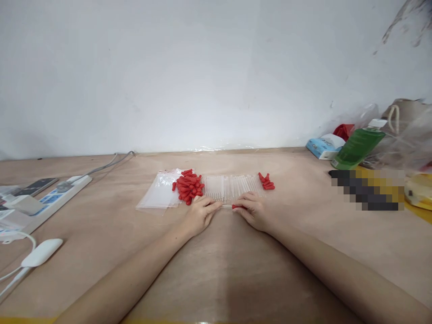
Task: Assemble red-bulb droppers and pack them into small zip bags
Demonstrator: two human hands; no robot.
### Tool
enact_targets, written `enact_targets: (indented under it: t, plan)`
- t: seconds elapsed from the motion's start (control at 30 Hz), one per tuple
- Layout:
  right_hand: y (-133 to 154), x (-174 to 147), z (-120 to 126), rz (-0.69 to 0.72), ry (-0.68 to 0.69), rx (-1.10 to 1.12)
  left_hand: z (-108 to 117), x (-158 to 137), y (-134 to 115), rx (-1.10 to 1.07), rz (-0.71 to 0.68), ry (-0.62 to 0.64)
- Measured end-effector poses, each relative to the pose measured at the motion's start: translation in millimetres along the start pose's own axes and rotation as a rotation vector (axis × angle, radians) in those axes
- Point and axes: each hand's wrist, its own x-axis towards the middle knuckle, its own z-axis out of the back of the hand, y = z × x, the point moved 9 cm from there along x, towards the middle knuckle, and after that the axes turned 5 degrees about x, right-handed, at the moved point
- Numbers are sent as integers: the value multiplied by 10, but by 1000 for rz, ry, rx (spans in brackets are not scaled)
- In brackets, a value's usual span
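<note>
Two forearms [145, 265]: extended from the lower corners over the worktop [202, 290], converging toward the centre.
White adapter [42, 253]: on the worktop at near left, with white cables attached.
Left hand [201, 215]: palm down, fingers pinched together on a clear tube [226, 206], which lies crosswise between both hands.
Right hand [255, 212]: fingers bent, thumb and fingertips pinched on a red bulb [234, 206] at the tube's right end; depth of fit cannot be told.
Tube row [232, 185]: many slender clear tubes side by side, just beyond the hands, tapered ends toward the person.
Bulb heap [189, 186]: numerous red bulbs piled at the left end of the row.
Small red group [267, 182]: several red pieces at the right end of the row; whether tubes are fitted cannot be told.
Flat bag [155, 193]: translucent, left of the heap, its right part overlapped by the bulbs.
Power strip [76, 182]: at left, plugs seated; phone [37, 186] just beside it.
Green bottle [357, 145]: white cap, green colour through the wall, tilted to the right.
Tissue box [320, 147]: blue and white, white tissue protruding, just beside the bottle.
Clear plastic bag [413, 135]: crumpled, at far right; contents indistinct.
Wall [202, 76]: pale, behind the worktop.
</note>
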Motion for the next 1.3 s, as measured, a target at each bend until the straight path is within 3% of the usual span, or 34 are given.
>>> enact_targets:
  t: [0.57, 0.73, 0.83, 0.93, 1.1, 1.2, 1.3]
  plan:
    - [25, 35, -76, -57, 136, -77, 13, 15, -105, -78, 2, -45]
    - [-119, 113, 12, -208, 19, 232, 29, 39, 11, -168, 130, -73]
    - [-267, 109, 61, -378, -115, 457, 25, 48, 20, -229, 130, -64]
    - [-416, 96, 179, -498, -239, 546, 46, 43, 15, -247, 117, -62]
    - [-816, 149, 742, -625, -368, 254, 46, 28, 41, -202, 147, -39]
    - [-1147, 186, 950, -741, -254, -47, 19, 33, 14, -172, 124, -13]
    - [-1424, 178, 939, -844, -100, -277, 5, 39, -14, -167, 104, 2]
